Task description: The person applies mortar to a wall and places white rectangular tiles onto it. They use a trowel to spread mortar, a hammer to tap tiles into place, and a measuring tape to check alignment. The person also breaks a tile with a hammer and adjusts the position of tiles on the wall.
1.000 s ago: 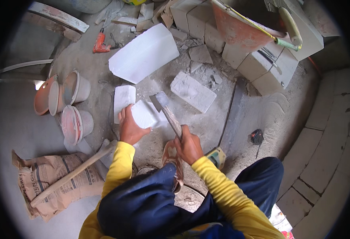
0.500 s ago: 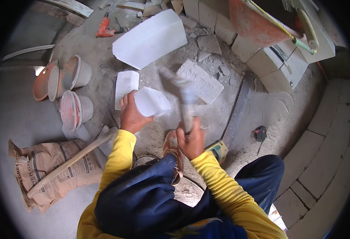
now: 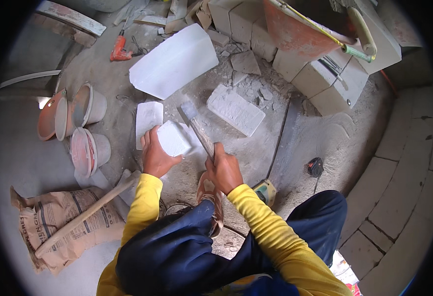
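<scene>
Dusty floor (image 3: 39, 167), tan sack (image 3: 63, 222) lower left

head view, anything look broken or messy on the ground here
Yes. Broken white chips and rubble lie scattered around the rough-faced block on the dusty ground. The left hand steadies a small white block while the right hand grips a hammer. Three buckets lie tipped on their sides.

Long yellow sleeves on both arms, cuffs at wrists. Dark navy trousers w/ pale dusty smears at knees. Left hand (image 3: 155, 157) & right hand (image 3: 225, 171) bare (no gloves). Worn sandal (image 3: 212, 200) on foot.
</scene>
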Available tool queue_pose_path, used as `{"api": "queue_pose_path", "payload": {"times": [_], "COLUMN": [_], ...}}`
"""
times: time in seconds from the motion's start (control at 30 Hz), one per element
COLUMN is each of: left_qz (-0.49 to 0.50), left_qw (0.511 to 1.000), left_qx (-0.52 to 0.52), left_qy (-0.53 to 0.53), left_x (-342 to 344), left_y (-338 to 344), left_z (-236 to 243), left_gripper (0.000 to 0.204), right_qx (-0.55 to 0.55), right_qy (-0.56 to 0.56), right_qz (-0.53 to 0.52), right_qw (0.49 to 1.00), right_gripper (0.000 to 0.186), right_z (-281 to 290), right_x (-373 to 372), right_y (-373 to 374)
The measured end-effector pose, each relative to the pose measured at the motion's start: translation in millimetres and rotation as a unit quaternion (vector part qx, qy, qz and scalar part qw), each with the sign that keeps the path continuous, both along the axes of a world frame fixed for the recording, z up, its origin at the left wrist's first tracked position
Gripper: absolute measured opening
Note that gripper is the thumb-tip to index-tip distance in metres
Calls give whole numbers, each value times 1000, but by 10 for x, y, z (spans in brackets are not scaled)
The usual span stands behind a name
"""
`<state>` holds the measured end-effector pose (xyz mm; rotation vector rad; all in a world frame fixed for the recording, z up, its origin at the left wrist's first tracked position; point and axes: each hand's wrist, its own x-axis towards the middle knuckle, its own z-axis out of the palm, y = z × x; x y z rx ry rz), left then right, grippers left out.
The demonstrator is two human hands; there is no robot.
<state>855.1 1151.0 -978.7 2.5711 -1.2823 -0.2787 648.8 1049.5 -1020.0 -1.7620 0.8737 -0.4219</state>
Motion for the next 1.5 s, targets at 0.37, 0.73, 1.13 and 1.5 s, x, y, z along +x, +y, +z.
{"api": "queue_pose_path", "payload": {"times": [0.37, 0.73, 1.13, 1.5], "left_qz": [-12, -27, -21, -16], "left_qw": [1000, 999, 999, 1000], "left_qx": [-12, -19, -43, -17], "left_qy": [2, -14, -2, 14], "left_x": [18, 32, 74, -93], "left_y": [48, 48, -104, -30], "left_z": [-62, -77, -33, -55], "left_gripper": [106, 107, 106, 106], "right_qx": [-11, 32, 14, 37], "right_qy": [17, 13, -50, -82], "right_qz": [0, -2, -65, -122], "right_qw": [1000, 999, 997, 988], "right_gripper": [39, 37, 36, 42], "right_z": [-37, 153, 212, 154], "right_x": [5, -163, -272, -321], "right_y": [84, 23, 77, 192]}}
